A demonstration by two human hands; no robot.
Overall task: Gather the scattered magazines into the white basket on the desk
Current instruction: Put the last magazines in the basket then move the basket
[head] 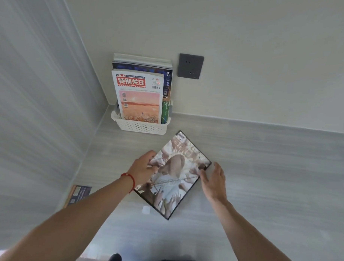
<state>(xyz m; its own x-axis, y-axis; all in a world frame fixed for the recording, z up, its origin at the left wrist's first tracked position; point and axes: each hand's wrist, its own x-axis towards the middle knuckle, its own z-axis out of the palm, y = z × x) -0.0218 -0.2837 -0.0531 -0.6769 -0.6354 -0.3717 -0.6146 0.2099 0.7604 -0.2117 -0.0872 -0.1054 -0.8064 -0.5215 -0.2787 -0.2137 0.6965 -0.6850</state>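
A black-edged magazine (175, 175) with a pale cover picture lies turned like a diamond in the middle of the grey desk. My left hand (143, 169), a red cord on its wrist, grips the magazine's left edge. My right hand (214, 180) sits at its right edge with fingers spread, touching the side. In the far corner stands the white basket (142, 127), holding several upright magazines; the front one (139, 96) has a red Chinese title and an orange sunset picture.
Another magazine or booklet (78, 194) lies at the desk's left edge by the wall panel. A small white square (146, 210) rests on the desk near the magazine's lower corner. A grey wall socket (190, 66) is right of the basket.
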